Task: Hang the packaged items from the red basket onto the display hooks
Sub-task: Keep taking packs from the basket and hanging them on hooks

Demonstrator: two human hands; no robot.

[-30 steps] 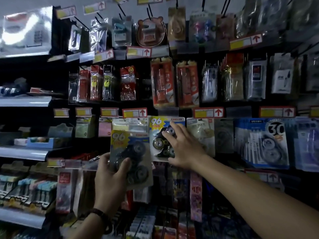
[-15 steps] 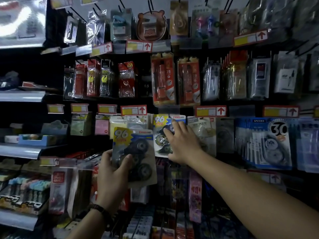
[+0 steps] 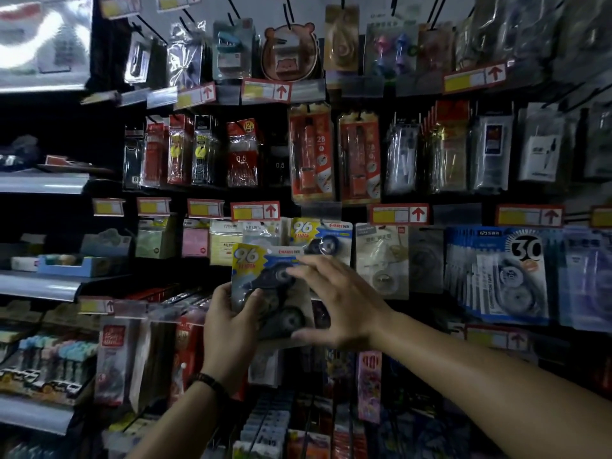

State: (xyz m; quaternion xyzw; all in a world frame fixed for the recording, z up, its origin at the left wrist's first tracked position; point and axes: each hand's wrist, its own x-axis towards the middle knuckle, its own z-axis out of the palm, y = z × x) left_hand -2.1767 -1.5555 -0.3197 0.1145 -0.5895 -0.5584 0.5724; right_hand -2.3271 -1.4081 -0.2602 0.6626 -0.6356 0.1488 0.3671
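Left hand [image 3: 231,326] grips correction tape pack [image 3: 265,276], thumb across front; card reads "96", brand partly legible, "HANSS". Right hand [image 3: 341,303] spread, fingertips at pack's top edge, thumb at bottom. Pack held in front of the display, just below-left of matching hung pack [image 3: 321,236]. Blue packs [image 3: 496,276] at right read "30"; red packs [image 3: 311,154] above read "2B".

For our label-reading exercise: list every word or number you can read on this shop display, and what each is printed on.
"96", "HANSS": held pack
"96", "HANSS": hanging pack behind it
"30": blue pack
"2B": orange pack
"0.5": red bag
Price tags: too blurred to read.
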